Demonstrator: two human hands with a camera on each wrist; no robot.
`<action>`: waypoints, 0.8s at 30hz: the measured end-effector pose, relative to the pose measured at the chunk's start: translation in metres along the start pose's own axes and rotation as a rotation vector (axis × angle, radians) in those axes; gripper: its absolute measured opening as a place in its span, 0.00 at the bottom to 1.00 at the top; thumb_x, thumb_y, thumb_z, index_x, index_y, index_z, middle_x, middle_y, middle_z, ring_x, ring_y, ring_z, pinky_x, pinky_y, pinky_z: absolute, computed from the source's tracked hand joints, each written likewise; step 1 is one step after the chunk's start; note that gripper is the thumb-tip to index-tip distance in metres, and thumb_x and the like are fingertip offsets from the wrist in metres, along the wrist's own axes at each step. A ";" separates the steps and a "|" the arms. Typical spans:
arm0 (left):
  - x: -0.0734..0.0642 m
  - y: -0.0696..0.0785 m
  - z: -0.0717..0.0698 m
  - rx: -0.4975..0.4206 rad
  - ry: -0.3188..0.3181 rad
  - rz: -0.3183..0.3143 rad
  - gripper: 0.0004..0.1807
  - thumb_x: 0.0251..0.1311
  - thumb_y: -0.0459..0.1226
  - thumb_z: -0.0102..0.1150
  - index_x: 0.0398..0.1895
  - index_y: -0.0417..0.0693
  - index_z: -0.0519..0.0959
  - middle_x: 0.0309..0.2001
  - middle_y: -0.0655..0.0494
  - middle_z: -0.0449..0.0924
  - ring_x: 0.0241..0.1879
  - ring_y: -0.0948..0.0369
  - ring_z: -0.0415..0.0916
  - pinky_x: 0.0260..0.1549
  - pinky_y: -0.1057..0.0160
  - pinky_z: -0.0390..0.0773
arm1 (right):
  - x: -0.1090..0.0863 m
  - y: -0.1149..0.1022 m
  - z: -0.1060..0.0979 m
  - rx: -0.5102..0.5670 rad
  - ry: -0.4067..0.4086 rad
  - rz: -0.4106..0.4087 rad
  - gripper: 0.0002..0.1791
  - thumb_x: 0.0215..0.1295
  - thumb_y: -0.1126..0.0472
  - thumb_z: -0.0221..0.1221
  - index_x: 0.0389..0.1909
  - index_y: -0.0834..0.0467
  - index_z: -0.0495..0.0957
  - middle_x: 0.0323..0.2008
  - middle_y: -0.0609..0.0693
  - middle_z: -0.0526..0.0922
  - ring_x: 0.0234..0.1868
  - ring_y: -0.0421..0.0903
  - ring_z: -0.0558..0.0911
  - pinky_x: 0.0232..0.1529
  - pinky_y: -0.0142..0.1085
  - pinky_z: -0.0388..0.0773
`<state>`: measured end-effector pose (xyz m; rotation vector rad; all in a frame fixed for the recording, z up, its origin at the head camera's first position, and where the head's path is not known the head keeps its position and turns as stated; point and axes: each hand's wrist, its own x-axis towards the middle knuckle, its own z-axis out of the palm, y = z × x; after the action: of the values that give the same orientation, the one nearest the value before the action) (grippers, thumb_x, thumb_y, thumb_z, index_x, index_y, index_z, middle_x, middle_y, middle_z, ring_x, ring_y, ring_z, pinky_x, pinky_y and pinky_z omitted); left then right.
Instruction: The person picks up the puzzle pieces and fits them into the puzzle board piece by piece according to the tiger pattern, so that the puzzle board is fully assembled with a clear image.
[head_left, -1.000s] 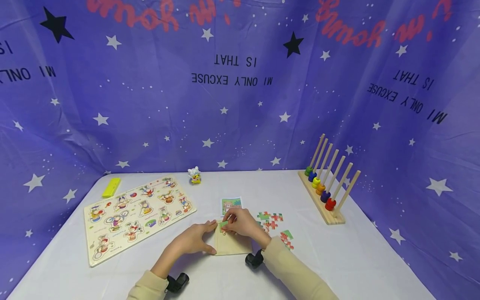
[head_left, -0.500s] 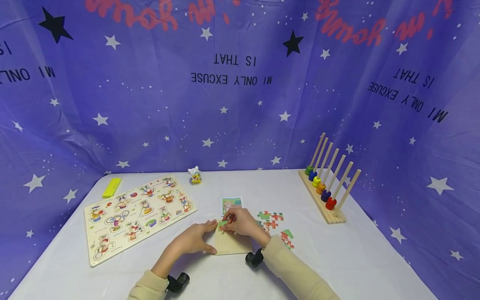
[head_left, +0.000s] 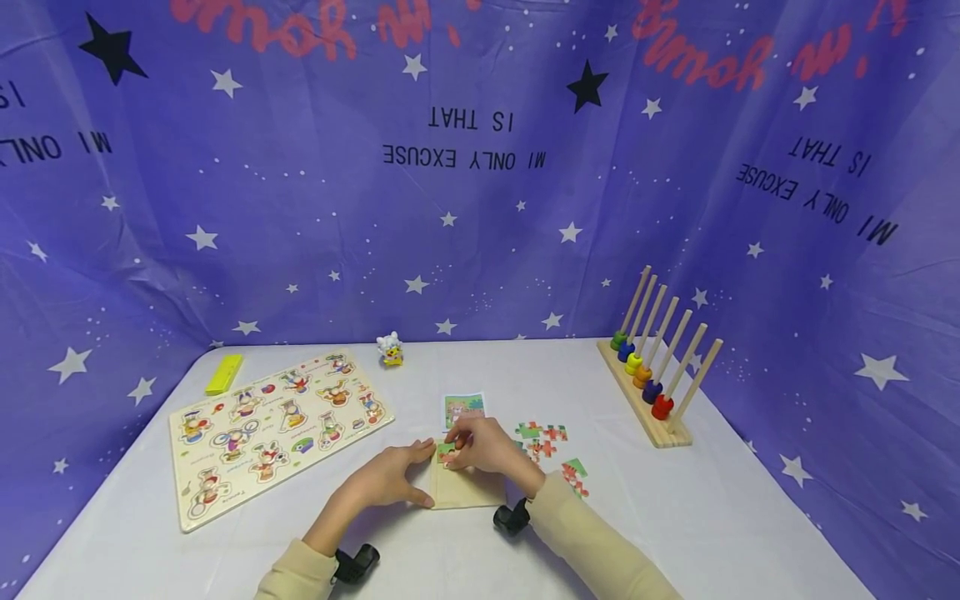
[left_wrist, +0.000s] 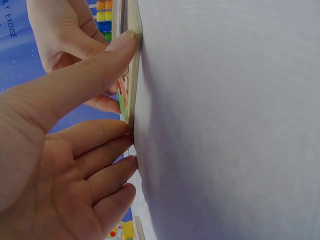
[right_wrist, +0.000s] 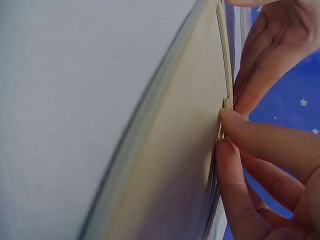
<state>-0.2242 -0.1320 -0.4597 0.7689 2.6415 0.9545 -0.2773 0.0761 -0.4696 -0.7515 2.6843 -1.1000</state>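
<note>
A square wooden puzzle tray [head_left: 467, 494] lies on the table in front of me. My left hand [head_left: 385, 477] is at its left side, thumb and fairly straight fingertips touching the edge; the left wrist view shows this hand [left_wrist: 65, 150] close up. Inside the tray's far left corner is a green and red jigsaw piece [head_left: 446, 450]. My right hand [head_left: 486, 446] reaches over the tray and pinches this piece at its edge with thumb and finger. In the right wrist view the right hand's fingertips [right_wrist: 231, 120] are low against the tray, and the piece is seen nearly edge-on.
Several loose jigsaw pieces [head_left: 546, 448] lie right of the tray, partly behind my right hand. A picture card [head_left: 463, 406] lies beyond it. To the left are a large peg puzzle board [head_left: 281, 433] and a yellow box [head_left: 223, 375]. A small figurine [head_left: 390, 350] and a bead rack [head_left: 648, 408] stand farther back.
My right fingers have shifted slightly on the jigsaw piece, and more of its red and green face shows in the tray's corner. The left hand has stayed in place.
</note>
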 end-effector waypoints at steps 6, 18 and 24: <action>0.000 0.001 0.000 -0.001 0.002 -0.008 0.46 0.42 0.43 0.76 0.64 0.29 0.67 0.68 0.36 0.62 0.67 0.37 0.58 0.65 0.40 0.58 | -0.001 0.001 0.001 0.001 0.007 -0.013 0.15 0.45 0.69 0.74 0.37 0.59 0.84 0.28 0.47 0.80 0.25 0.36 0.74 0.25 0.27 0.75; 0.000 0.002 0.000 0.000 0.002 -0.003 0.47 0.42 0.43 0.76 0.64 0.28 0.67 0.67 0.36 0.62 0.67 0.38 0.58 0.65 0.41 0.59 | 0.002 0.000 0.004 -0.029 0.040 -0.027 0.11 0.46 0.68 0.74 0.31 0.59 0.82 0.25 0.47 0.81 0.24 0.33 0.75 0.28 0.26 0.74; 0.001 0.001 0.001 0.006 0.005 -0.003 0.47 0.42 0.43 0.76 0.64 0.29 0.67 0.67 0.36 0.63 0.67 0.38 0.58 0.65 0.42 0.59 | 0.002 0.000 0.003 -0.029 0.049 -0.033 0.11 0.46 0.69 0.74 0.29 0.59 0.82 0.23 0.45 0.79 0.23 0.33 0.74 0.27 0.26 0.74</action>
<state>-0.2238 -0.1304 -0.4597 0.7642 2.6500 0.9491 -0.2782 0.0729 -0.4719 -0.7867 2.7431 -1.1039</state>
